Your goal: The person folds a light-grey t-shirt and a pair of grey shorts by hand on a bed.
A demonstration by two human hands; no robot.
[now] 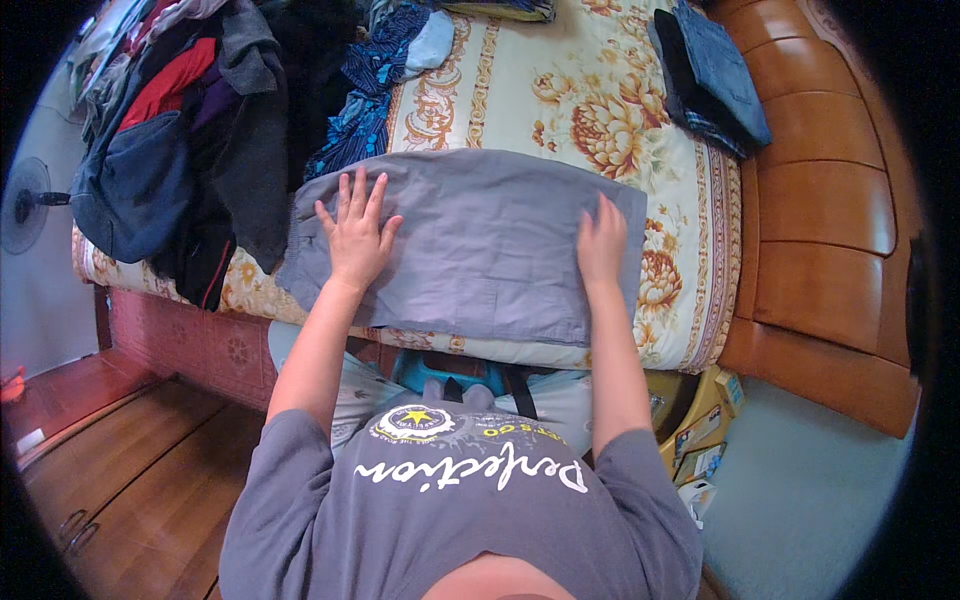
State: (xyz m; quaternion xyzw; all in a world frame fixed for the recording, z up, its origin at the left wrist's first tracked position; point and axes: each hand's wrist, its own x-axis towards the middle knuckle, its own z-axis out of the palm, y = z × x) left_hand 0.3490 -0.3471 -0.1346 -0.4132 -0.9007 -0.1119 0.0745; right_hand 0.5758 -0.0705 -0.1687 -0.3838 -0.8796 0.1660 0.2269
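A pair of grey shorts (480,225) lies spread and doubled flat across the near side of the bed, its gathered waist edge at the left. My left hand (358,232) rests palm down on the left part of the cloth, fingers spread wide. Near the right end of the shorts is my right hand (601,240), slightly blurred, its fingers stretched upward and its thumb apart. Nothing shows in either hand. Faint creases and a pocket outline run over the grey cloth.
The bed has a cream flowered cover (560,70). Heaped dark clothes (240,130) fill its left side, beside a blue patterned garment (365,110). Folded jeans (715,75) lie at far right, by a brown wooden headboard (820,170). A fan (30,203) stands at left.
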